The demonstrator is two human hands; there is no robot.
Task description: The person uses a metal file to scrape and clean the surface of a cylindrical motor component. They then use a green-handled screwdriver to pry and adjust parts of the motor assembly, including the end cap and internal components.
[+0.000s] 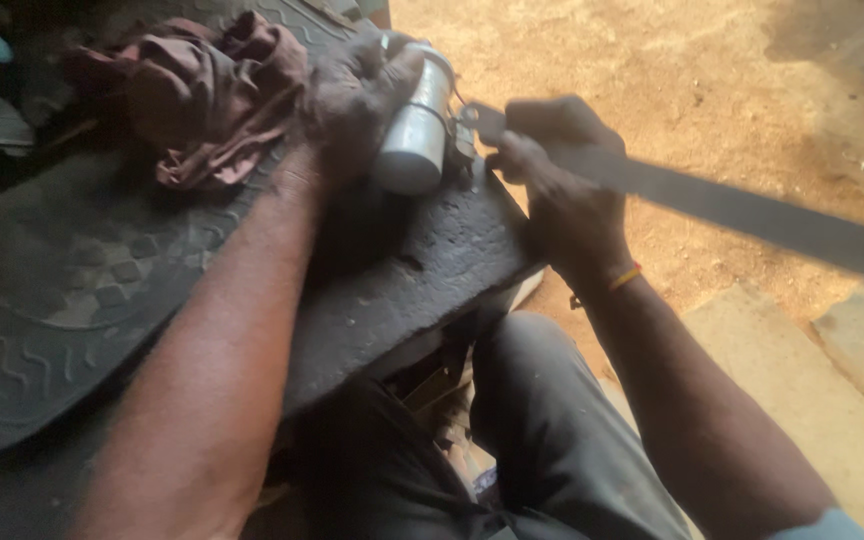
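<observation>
Two hands busy: left hand (357, 95) wraps around a white cylinder (414, 125) lying near the rubber mat's (82, 290) right edge. Right hand (562, 190) grips a long dark flat bar (752, 215) against the cylinder's end. Crumpled rag (207, 95) sits just left.

We see a white cylindrical canister with a dark metal fitting at one end (414, 125), lying on its side and tilted on the dark ribbed rubber mat (102, 270). Its upper end is covered by the left hand (357, 95), which wraps around it. A long flat dark metal bar (742, 212) runs from the canister's fitting out to the right, blurred along its length. Its near end sits in the right hand (562, 175), just beside the canister.
</observation>
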